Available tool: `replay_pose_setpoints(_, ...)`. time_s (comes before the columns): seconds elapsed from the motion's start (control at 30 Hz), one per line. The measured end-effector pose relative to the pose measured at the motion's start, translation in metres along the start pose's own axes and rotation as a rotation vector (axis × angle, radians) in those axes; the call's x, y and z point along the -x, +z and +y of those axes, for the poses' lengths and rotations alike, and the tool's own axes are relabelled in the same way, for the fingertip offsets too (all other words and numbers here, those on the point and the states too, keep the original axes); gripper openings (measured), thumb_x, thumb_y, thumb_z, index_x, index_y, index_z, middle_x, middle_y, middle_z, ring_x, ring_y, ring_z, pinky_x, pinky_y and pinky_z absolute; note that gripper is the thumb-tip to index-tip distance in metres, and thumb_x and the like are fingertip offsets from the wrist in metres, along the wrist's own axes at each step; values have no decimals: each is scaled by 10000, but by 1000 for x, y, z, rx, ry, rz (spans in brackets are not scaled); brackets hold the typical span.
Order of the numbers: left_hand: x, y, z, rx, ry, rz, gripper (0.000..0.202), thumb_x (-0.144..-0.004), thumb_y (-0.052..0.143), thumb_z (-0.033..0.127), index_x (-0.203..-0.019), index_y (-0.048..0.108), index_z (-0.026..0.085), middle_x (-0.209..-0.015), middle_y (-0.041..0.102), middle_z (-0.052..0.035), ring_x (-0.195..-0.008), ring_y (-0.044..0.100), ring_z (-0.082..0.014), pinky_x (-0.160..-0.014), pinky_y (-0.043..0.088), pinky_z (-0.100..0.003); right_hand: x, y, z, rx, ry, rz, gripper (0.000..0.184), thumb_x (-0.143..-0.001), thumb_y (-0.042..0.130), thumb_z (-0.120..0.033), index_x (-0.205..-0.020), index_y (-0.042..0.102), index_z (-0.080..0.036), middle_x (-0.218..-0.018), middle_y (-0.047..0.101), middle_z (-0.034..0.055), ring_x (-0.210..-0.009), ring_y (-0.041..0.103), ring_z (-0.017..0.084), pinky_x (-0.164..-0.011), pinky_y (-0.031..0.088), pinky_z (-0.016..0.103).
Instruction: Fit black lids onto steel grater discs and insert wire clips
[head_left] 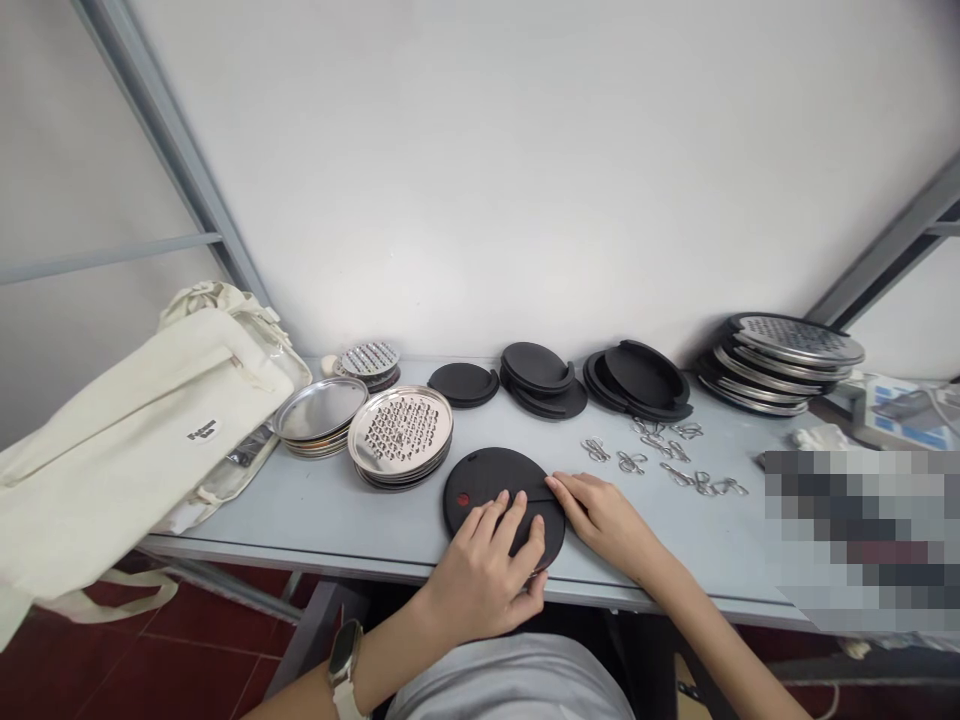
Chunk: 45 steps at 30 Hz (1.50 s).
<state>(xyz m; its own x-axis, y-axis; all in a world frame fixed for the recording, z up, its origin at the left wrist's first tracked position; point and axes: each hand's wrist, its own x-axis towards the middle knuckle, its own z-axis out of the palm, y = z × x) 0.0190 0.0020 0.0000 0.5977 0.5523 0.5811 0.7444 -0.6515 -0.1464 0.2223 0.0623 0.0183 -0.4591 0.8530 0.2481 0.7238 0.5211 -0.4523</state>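
Note:
A black round plastic disc with a small red spot lies near the table's front edge. My left hand rests over it, fingers spread on its top and thumb at its near edge, holding it. At the disc's right rim, the fingertips of my right hand are pressed together against it. Left of the disc stands a stack of round metal graters. Behind it are flat black discs and black round holders with raised, partly open rims. My palms hide part of the disc.
Plain metal discs and a small grater stack stand left. Several wire clips lie scattered right of centre. Graters in black holders pile up at back right. A cream bag leans over the table's left end. A blurred patch covers the right.

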Motion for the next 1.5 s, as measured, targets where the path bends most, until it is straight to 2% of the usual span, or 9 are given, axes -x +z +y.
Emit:
replay_pose_setpoints(0.17, 0, 0, 0, 3, 4, -12, 447, -860, 496, 354, -1248, 554, 140, -1342, 524, -170, -1204, 511, -315, -962, 409, -398, 0, 0, 1, -25, 26, -4, 455, -1018, 271, -377, -761, 599, -193, -675, 623, 52, -648, 589, 195, -647, 423, 300)
replay_pose_setpoints(0.5, 1, 1, 0, 4, 1, -8, 452, -866, 491, 363, -1254, 549, 139, -1347, 521, -166, -1215, 502, -314, -969, 407, -400, 1, 2, 5, 33, 19, 20, 471, -1005, 284, -366, -655, 552, -198, -592, 561, 35, -561, 546, 179, -587, 392, 292)
replay_pose_setpoints(0.8, 1, 1, -1, 9, 1, -8, 454, -868, 486, 363, -1257, 548, 137, -1347, 519, -169, -1210, 506, -318, -964, 408, -400, -1, 2, 5, 38, 45, 14, 455, -1004, 290, -352, -754, 634, -190, -679, 663, 68, -628, 622, 204, -615, 422, 290)
replay_pose_setpoints(1.07, 2, 1, 0, 18, 0, -7, 446, -870, 484, 353, -1252, 546, 133, -1346, 518, -174, -1210, 505, -322, -969, 402, -401, -1, -1, 3, -7, 34, 2, 420, -1008, 294, -367, -823, 633, -202, -747, 688, 66, -712, 646, 222, -664, 448, 300)
replay_pose_setpoints(1.17, 1, 1, 0, 18, -1, -9, 445, -870, 483, 351, -1253, 546, 134, -1344, 520, -173, -1211, 504, -321, -970, 401, -400, 0, -1, 3, -28, 8, 6, 401, -1013, 298, -364, -820, 614, -211, -747, 679, 56, -711, 637, 213, -669, 445, 296)
replay_pose_setpoints(1.4, 2, 2, 0, 25, 0, -8, 449, -867, 491, 354, -1255, 545, 135, -1351, 513, -171, -1218, 496, -320, -968, 404, -402, -1, -2, 1, -22, 25, 44, 326, -1002, 339, -345, -719, 455, -233, -630, 589, 7, -584, 583, 186, -547, 379, 264)
replay_pose_setpoints(1.5, 2, 1, -1, 83, -20, -24, 469, -864, 503, 344, -1278, 524, 124, -1357, 501, -177, -1229, 479, -325, -974, 403, -416, -1, -2, 0, -28, 27, 32, 319, -999, 334, -346, -728, 458, -231, -634, 583, 8, -591, 584, 186, -555, 386, 263)
